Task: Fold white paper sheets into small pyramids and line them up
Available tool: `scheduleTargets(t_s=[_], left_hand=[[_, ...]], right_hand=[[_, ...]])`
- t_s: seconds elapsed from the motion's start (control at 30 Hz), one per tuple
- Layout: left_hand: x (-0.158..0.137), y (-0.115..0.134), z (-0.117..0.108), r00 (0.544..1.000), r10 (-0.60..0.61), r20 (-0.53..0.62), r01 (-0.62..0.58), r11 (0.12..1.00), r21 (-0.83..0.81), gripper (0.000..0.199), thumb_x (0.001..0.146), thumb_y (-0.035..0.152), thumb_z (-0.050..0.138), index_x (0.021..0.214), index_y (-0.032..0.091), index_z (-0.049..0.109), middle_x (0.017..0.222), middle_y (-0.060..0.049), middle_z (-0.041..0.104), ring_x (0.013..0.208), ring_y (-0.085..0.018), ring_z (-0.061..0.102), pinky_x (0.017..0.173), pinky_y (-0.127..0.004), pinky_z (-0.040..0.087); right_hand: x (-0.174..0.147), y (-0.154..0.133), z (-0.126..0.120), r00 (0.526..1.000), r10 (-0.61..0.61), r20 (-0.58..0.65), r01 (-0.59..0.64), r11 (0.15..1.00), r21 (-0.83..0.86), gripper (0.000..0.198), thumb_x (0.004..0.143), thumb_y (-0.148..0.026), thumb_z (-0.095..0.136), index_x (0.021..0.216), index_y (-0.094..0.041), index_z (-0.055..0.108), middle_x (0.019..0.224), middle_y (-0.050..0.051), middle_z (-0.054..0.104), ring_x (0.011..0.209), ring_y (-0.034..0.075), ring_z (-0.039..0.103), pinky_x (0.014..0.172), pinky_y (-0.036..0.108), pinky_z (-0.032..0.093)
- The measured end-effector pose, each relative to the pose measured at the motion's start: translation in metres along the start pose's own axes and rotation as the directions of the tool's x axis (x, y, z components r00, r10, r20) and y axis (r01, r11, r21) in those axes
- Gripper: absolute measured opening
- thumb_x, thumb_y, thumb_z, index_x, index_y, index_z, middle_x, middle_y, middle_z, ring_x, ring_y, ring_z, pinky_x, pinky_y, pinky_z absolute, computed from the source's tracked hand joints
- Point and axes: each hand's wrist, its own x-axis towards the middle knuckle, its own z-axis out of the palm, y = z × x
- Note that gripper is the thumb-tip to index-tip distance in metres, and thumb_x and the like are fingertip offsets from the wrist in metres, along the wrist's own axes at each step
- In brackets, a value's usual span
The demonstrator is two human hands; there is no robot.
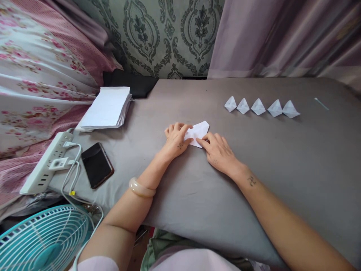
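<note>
A piece of folded white paper point(199, 131) lies on the grey-covered table in front of me, with a pointed top edge and crease lines. My left hand point(178, 139) holds its left side, the forefinger and thumb on the paper and the other fingers bent. At the lower right edge, my right hand point(218, 150) grips the paper between thumb and fingers. Part of the sheet is hidden under the left fingers. Farther back to the right stands a row of several small folded paper shapes point(258, 107), each with a pointed top.
A stack of white paper point(108, 107) sits at the back left, beside a black cloth point(132, 82). Nearer are a phone point(97, 165) and a power strip point(46, 165) with cables. A blue fan point(47, 241) stands below left. A thin cotton swab-like stick point(321, 103) lies far right.
</note>
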Motion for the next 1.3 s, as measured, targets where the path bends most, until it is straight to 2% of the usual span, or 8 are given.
scheduleTargets(t_s=[0.1,0.3,0.67,0.73,0.83,0.93,1.07,1.3], left_hand=[[-0.001,0.001,0.0,0.994,0.102,0.036,-0.103,0.994,0.035,0.029,0.091,0.03,0.052,0.118,0.033,0.062,0.122,-0.006,0.053,0.11,-0.027,0.042,0.099,-0.046,0.026],[0.0,-0.002,0.001,0.991,0.111,0.075,-0.114,0.993,0.031,0.028,0.093,0.032,0.049,0.115,0.033,0.065,0.117,-0.006,0.056,0.106,-0.027,0.043,0.096,-0.046,0.027],[0.001,-0.001,-0.001,0.994,0.058,0.094,-0.057,0.998,-0.013,0.028,0.093,0.034,0.05,0.115,0.033,0.067,0.118,-0.006,0.058,0.106,-0.026,0.044,0.097,-0.045,0.027],[0.001,-0.001,-0.002,0.994,0.049,0.101,-0.047,0.999,-0.025,0.028,0.092,0.035,0.05,0.115,0.034,0.067,0.118,-0.005,0.058,0.106,-0.026,0.044,0.097,-0.046,0.027],[0.001,-0.002,-0.001,0.993,0.048,0.109,-0.045,0.999,-0.031,0.028,0.092,0.035,0.05,0.114,0.034,0.068,0.119,-0.005,0.058,0.108,-0.026,0.044,0.097,-0.045,0.027],[0.002,-0.003,0.0,0.994,0.043,0.102,-0.04,0.999,-0.033,0.028,0.092,0.036,0.051,0.114,0.034,0.068,0.119,-0.005,0.058,0.108,-0.026,0.044,0.098,-0.045,0.026],[0.001,-0.003,0.0,0.996,0.007,0.09,-0.001,0.998,-0.064,0.027,0.09,0.038,0.053,0.112,0.036,0.069,0.116,-0.005,0.056,0.109,-0.025,0.044,0.1,-0.044,0.026],[0.003,-0.004,0.0,0.996,0.005,0.094,0.004,0.996,-0.092,0.027,0.09,0.037,0.053,0.112,0.037,0.069,0.114,-0.005,0.056,0.108,-0.025,0.045,0.099,-0.043,0.027]], right_hand=[[0.0,0.006,-0.001,1.0,-0.005,-0.003,0.005,0.997,0.071,0.049,0.089,-0.007,0.037,0.13,-0.024,0.058,0.114,0.01,0.059,0.095,0.025,0.048,0.084,0.04,0.039],[-0.006,0.02,-0.004,0.999,-0.053,0.01,0.048,0.954,0.297,0.062,0.08,0.004,0.034,0.132,-0.024,0.055,0.121,0.005,0.06,0.098,0.021,0.05,0.094,0.039,0.041],[-0.016,0.014,-0.004,0.994,-0.109,-0.031,0.113,0.972,0.206,0.049,0.086,-0.004,0.039,0.122,-0.024,0.066,0.126,0.005,0.061,0.101,0.022,0.05,0.092,0.04,0.044],[-0.011,0.01,-0.01,0.994,-0.1,-0.044,0.106,0.977,0.186,0.041,0.086,-0.009,0.045,0.116,-0.023,0.069,0.119,0.006,0.063,0.097,0.022,0.052,0.092,0.04,0.044],[0.001,0.003,-0.016,0.992,-0.099,-0.083,0.112,0.98,0.166,0.026,0.089,-0.021,0.049,0.091,-0.021,0.075,0.105,0.007,0.066,0.096,0.022,0.055,0.094,0.042,0.041],[0.016,0.004,-0.015,0.984,-0.153,-0.089,0.169,0.965,0.202,0.03,0.092,-0.025,0.047,0.075,-0.019,0.071,0.096,0.008,0.066,0.096,0.021,0.057,0.088,0.038,0.043],[0.028,0.016,-0.002,0.975,-0.189,-0.12,0.217,0.932,0.289,0.022,0.092,-0.028,0.051,0.078,-0.018,0.066,0.086,0.006,0.063,0.085,0.018,0.057,0.079,0.033,0.046],[0.026,0.026,0.008,0.948,-0.26,-0.183,0.31,0.879,0.361,0.025,0.096,-0.025,0.046,0.106,-0.021,0.068,0.108,0.008,0.066,0.1,0.02,0.058,0.087,0.036,0.049]])
